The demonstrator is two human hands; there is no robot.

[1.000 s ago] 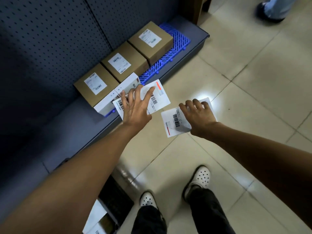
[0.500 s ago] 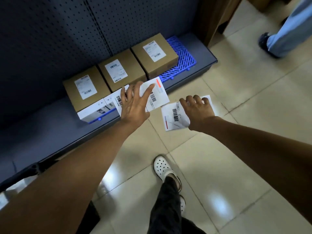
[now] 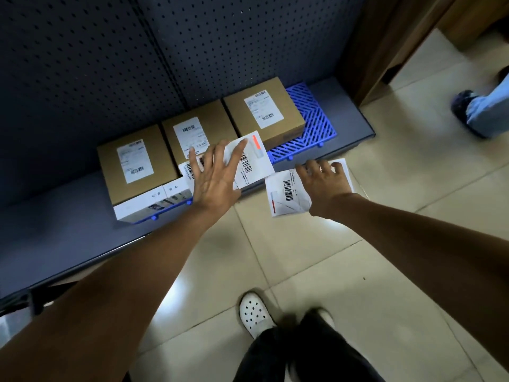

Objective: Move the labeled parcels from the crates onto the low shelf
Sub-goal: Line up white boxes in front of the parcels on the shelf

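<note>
The room had a floor (image 3: 385, 271) of pale glossy tiles, and at 6 o'clock the person's white shoe (image 3: 254, 312) stood on it. Both bare arms reached forward toward 12 o'clock.

The left hand (image 3: 214, 180) lay with straight, spread fingers on top of a flat white parcel (image 3: 253, 164), above the front edge of the low shelf (image 3: 68, 230). Whether the thumb hooked beneath it, I cannot tell. At 1 o'clock from it, the right hand (image 3: 325, 186) curled its fingers over the far edge of a second white parcel (image 3: 286, 197), held above the floor just before the shelf.

Both parcels looked thin and light, probably soft mailers that bend easily. Their smooth skin may slip, so I think a pinch at one edge, thumb below, is safer than a flat palm.

Farther on, two white boxes (image 3: 143, 205) and three labeled brown boxes (image 3: 135, 161) sat on a blue mat (image 3: 311, 125) on the shelf, with free mat at the 2 o'clock end. Behind stood a dark perforated panel (image 3: 248, 37). At 2 o'clock another person's foot (image 3: 468, 111) was visible. No crate was in view.
</note>
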